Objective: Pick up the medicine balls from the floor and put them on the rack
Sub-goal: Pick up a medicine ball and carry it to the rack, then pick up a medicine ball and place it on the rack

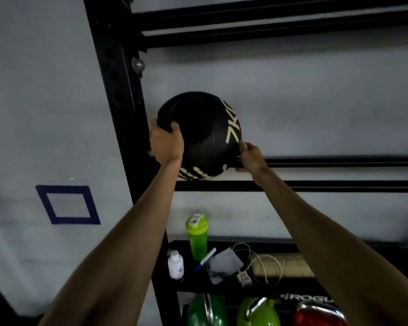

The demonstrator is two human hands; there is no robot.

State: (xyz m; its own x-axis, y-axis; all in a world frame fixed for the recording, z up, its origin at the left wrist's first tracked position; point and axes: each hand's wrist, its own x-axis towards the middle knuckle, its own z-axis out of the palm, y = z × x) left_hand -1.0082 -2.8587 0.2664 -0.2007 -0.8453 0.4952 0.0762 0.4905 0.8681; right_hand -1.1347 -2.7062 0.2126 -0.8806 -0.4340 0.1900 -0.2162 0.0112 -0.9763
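Looking below the medicine ball (198,135), we are seeing a green shaker bottle (196,236), a white bottle (175,264) and a pen (205,258) on a lower shelf (198,282). The ball is sitting on the rack (118,90) rails, just right of its upright. Our left hand (166,143) is curling over the ball's left side. Our right hand (251,156) is touching its lower right with bent fingers; we cannot tell whether it is gripping. The ball is hiding most fingertips.

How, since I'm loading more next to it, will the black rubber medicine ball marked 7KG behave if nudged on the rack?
Likely heavy for its size: the black rubber medicine ball reads 7KG, and left hand and right hand both hold it. Round, between two black rack rails, it could roll sideways along them.
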